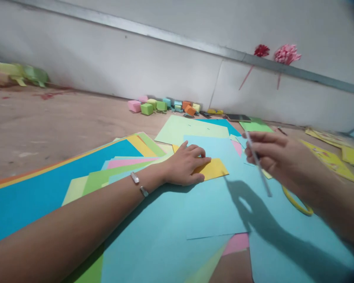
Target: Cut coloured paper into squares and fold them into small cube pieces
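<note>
My left hand [185,163] lies with its fingers spread on a small orange-yellow piece of paper [214,169], pressing it onto light blue sheets [165,228]. A silver cuff bracelet [139,184] circles that wrist. My right hand [270,151] is raised above the sheets to the right, its fingers closed on a thin, clear strip that looks like a plastic ruler [263,179]. The ruler is tilted and blurred, so no markings can be read. Below it, the hand's shadow falls on the blue paper. A yellow ring-shaped handle [297,202] shows partly behind my right forearm.
Coloured sheets, including dark blue ones [56,184], are piled at left. Small folded paper boxes [161,105] line the wall, near a dark phone-like object [238,118]. Yellow printed packets [330,159] lie at right. Red and pink paper flowers [286,54] rest on the wall ledge.
</note>
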`<state>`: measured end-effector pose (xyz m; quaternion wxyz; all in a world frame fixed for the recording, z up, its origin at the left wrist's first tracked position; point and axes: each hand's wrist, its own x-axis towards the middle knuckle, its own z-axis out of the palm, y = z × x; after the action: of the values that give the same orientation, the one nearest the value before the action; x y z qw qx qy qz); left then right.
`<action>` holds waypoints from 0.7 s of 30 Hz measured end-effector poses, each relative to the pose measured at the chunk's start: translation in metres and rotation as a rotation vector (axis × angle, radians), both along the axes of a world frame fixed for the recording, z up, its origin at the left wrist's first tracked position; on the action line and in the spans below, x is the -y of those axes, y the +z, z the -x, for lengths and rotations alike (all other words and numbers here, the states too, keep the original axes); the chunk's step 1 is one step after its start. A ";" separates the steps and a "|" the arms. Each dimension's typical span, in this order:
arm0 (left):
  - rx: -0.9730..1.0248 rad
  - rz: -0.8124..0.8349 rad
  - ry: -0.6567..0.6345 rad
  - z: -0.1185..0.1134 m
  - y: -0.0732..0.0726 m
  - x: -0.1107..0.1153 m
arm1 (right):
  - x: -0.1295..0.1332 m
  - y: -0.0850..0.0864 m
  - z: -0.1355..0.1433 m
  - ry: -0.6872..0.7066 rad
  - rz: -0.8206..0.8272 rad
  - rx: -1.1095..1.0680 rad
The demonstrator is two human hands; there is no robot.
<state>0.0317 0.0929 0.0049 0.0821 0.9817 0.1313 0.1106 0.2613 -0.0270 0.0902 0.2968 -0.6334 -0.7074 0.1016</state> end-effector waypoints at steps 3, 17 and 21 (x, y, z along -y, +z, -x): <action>0.037 -0.001 0.005 0.001 -0.001 -0.002 | -0.012 -0.038 0.013 -0.093 0.041 -0.129; 0.218 0.101 0.009 0.001 -0.008 -0.004 | 0.000 -0.055 0.017 0.239 0.091 0.176; 0.171 0.075 0.060 0.000 -0.010 -0.003 | 0.006 -0.063 0.015 0.178 0.079 0.075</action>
<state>0.0318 0.0957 -0.0050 0.1262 0.9605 0.1572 0.1917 0.2464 -0.0328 0.0270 0.2346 -0.5826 -0.7669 0.1317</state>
